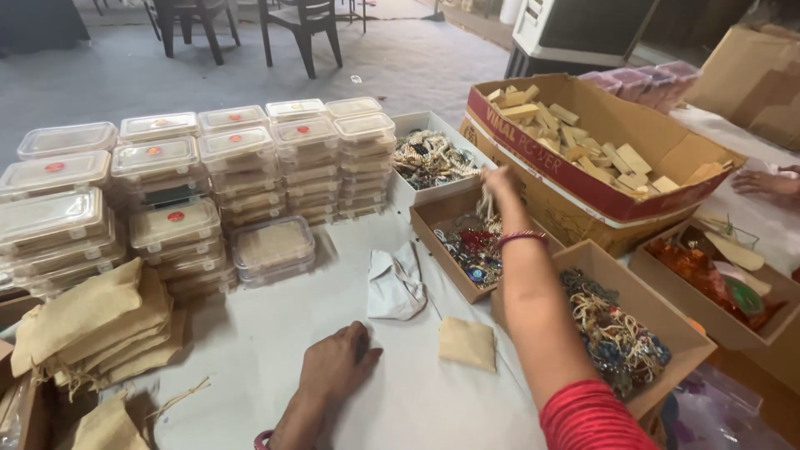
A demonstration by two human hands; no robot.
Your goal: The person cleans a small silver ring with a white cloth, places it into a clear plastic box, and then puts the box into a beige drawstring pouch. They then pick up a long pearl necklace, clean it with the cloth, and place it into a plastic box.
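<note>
Beyond the right hand's fingertips sat the big carton of wooden blocks; its fingers pinched a pale beaded strand over a small brown box. Left hand lay flat, fingers loosely curled, a small jute pouch just beside them.

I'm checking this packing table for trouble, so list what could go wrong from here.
1. The right hand is pulling a beaded strand from the white box of jewellery; neighbouring strands may tangle and come out with it.
2. The outstretched arm crosses the open brown boxes; it could knock beads out.
3. The stacks of clear lidded tubs stand tall and close together; a bump might topple them.
The left hand rests flat on the table.
</note>
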